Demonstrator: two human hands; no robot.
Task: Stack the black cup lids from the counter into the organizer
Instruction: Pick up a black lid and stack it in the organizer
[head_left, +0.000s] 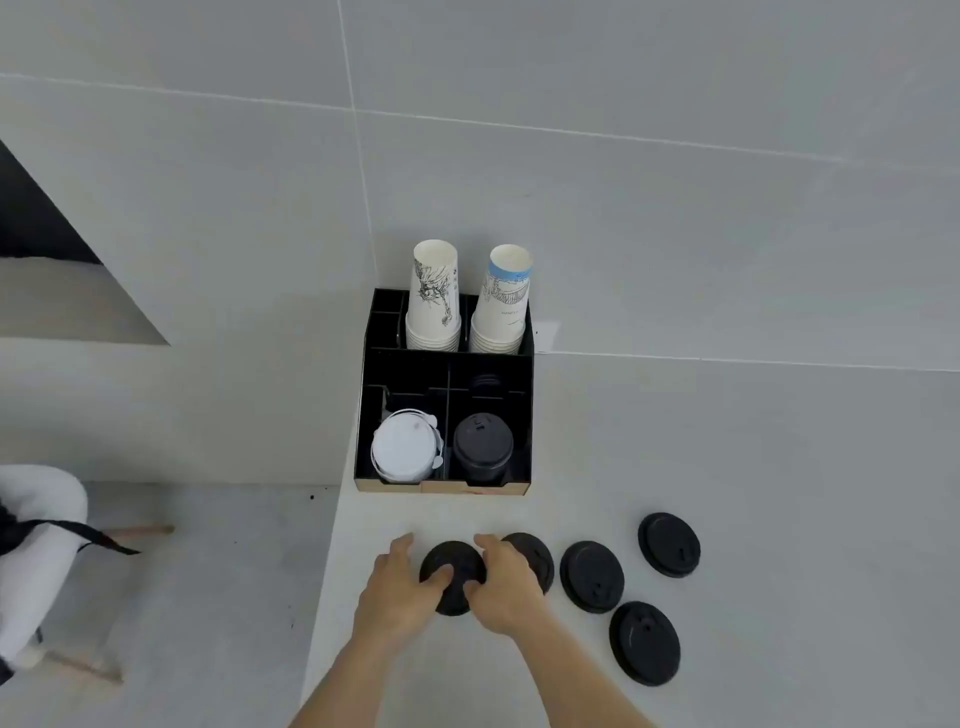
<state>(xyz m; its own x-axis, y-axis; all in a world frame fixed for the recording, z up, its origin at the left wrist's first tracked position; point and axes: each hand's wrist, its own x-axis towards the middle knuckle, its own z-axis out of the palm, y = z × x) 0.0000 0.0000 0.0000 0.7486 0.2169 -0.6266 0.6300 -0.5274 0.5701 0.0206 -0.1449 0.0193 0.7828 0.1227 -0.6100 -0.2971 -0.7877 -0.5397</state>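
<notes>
hands (451, 586) gripping black lid (453, 564), counter (727, 467)

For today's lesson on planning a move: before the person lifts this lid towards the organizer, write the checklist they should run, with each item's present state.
1. Both hands on one lid: ok. Left hand and right hand grip the black lid.
2. Only one lid taken: cannot tell; its underside is hidden.
3. Neighbouring lid clear of the right hand: not ok, the hand overlaps it.
4. Target slot found: ok. The black lid stack sits front right in the organizer.
5. Room above that stack: ok, nothing covers it.
6. Path from counter to organizer: ok, unobstructed.
</notes>
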